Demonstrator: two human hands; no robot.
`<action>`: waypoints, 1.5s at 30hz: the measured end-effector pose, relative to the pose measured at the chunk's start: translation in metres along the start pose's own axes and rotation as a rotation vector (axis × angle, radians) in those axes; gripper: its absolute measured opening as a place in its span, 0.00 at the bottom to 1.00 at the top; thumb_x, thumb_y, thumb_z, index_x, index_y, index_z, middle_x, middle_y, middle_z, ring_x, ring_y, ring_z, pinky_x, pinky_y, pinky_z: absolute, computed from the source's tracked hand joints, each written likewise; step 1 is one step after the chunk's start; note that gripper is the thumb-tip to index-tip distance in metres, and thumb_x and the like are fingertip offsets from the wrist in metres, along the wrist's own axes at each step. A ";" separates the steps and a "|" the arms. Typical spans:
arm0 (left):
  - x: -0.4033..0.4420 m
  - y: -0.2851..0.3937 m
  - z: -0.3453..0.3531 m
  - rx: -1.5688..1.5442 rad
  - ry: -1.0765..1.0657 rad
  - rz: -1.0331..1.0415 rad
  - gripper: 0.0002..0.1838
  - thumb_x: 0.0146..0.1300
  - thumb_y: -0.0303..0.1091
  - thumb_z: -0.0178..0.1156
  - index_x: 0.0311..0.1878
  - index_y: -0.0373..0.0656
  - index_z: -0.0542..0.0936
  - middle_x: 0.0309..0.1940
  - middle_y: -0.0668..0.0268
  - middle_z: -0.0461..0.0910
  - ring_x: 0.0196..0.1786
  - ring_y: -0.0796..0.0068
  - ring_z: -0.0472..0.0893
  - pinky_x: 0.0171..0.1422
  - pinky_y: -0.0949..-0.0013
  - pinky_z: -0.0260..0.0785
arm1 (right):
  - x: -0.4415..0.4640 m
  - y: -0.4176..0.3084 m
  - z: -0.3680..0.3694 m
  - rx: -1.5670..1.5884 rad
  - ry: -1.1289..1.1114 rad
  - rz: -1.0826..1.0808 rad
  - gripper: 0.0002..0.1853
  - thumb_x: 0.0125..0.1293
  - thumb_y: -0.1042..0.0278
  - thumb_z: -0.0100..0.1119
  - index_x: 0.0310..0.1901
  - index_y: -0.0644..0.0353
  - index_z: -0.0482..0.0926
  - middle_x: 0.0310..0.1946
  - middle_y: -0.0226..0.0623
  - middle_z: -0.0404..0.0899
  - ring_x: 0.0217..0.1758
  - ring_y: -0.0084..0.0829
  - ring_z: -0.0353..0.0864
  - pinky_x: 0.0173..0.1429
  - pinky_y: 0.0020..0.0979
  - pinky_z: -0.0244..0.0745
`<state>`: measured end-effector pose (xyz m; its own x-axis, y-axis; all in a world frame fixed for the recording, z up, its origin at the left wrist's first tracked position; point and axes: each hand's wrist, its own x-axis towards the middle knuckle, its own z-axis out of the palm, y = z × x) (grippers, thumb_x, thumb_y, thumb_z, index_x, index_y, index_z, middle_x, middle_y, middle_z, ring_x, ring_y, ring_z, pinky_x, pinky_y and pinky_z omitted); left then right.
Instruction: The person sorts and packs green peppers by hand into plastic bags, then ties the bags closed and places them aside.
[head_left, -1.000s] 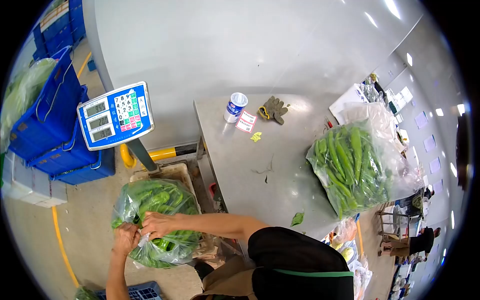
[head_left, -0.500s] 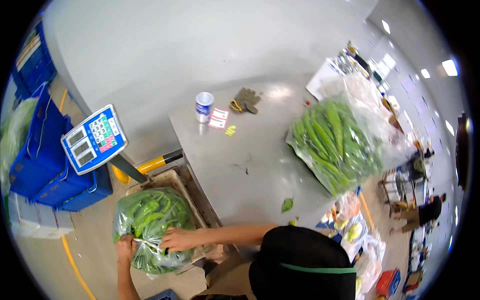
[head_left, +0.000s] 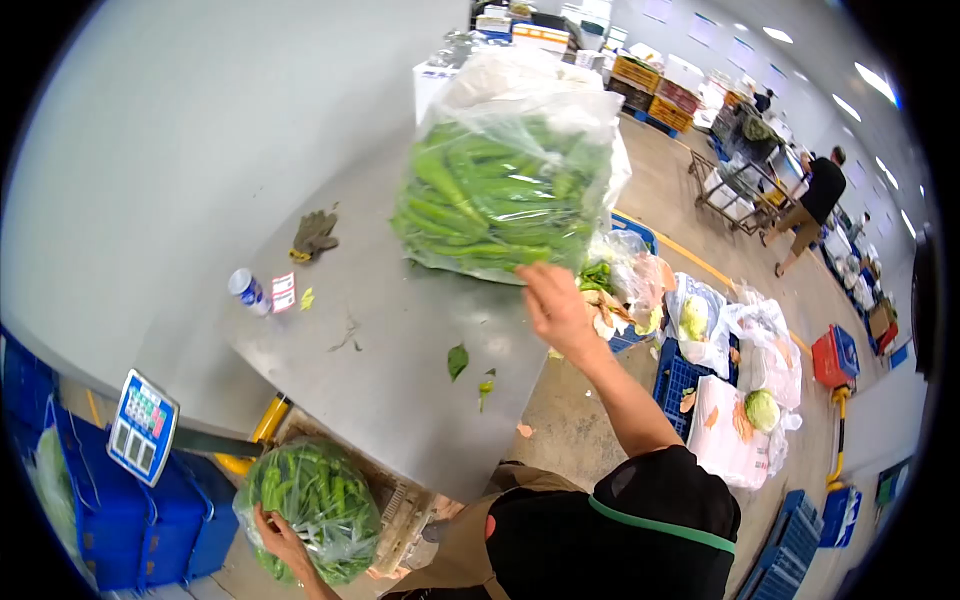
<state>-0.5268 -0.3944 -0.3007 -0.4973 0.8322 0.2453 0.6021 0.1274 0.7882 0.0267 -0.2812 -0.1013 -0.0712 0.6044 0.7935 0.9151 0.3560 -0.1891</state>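
A clear bag of green peppers sits low at the left, on the scale beside the table. My left hand rests against this bag's near-left side, fingers apart. On the steel table stands a larger clear bag of long green peppers. My right hand reaches to its lower right corner, fingers stretched out and touching or very close to the plastic. Whether they pinch any of it is hard to see. A loose green leaf lies on the tabletop.
The scale's display rises at the left beside blue crates. A glove, a can and labels lie on the table. Right of it, bagged vegetables fill the floor; a person is farther off.
The view has swung right. My right hand has left the bag on the scale and moved to the large pepper bag. My left hand has let go of the gathered bag neck.
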 end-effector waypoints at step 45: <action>-0.099 0.680 0.397 -0.179 -0.186 1.233 0.16 0.53 0.17 0.49 0.45 0.35 0.75 0.40 0.50 0.74 0.34 0.62 0.74 0.40 0.68 0.67 | 0.130 0.437 0.019 0.631 -0.422 0.148 0.33 0.54 0.41 0.59 0.55 0.59 0.72 0.57 0.41 0.65 0.62 0.57 0.60 0.57 0.59 0.59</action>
<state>0.1796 -0.1755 -0.0134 0.4374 0.4108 0.7999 0.5025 -0.8494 0.1614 0.4101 -0.0332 -0.0918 -0.2271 0.8528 0.4703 0.5366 0.5126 -0.6703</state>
